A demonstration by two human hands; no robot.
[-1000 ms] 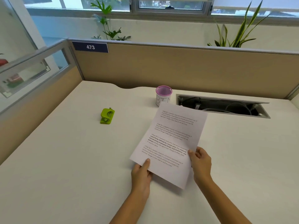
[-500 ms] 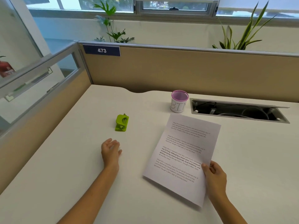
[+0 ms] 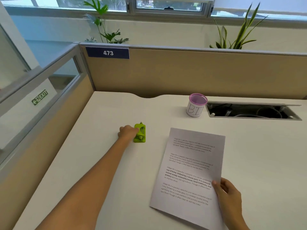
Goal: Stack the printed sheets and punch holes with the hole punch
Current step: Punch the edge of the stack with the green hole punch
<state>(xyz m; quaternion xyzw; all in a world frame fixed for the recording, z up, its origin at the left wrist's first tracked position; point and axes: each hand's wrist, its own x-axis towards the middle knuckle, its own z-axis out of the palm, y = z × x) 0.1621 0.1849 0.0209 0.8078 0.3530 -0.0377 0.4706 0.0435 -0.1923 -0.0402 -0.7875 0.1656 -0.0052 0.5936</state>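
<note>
The stack of printed sheets (image 3: 189, 171) lies to the right on the white desk (image 3: 106, 163), slightly lifted at its near right edge. My right hand (image 3: 228, 195) pinches that edge between thumb and fingers. A small green hole punch (image 3: 140, 133) sits left of the sheets. My left hand (image 3: 127, 132) reaches out to it, with fingers curled against its left side; whether it grips the punch is unclear.
A cup with a purple rim and handwritten letters (image 3: 196, 105) stands behind the sheets. Beside it is an open cable slot (image 3: 252, 111) in the desk. Tan partition walls (image 3: 182, 72) close the back and left sides.
My left hand let go of the sheets, moved left and forward across the desk, and now touches the hole punch. The right hand keeps hold of the sheets.
</note>
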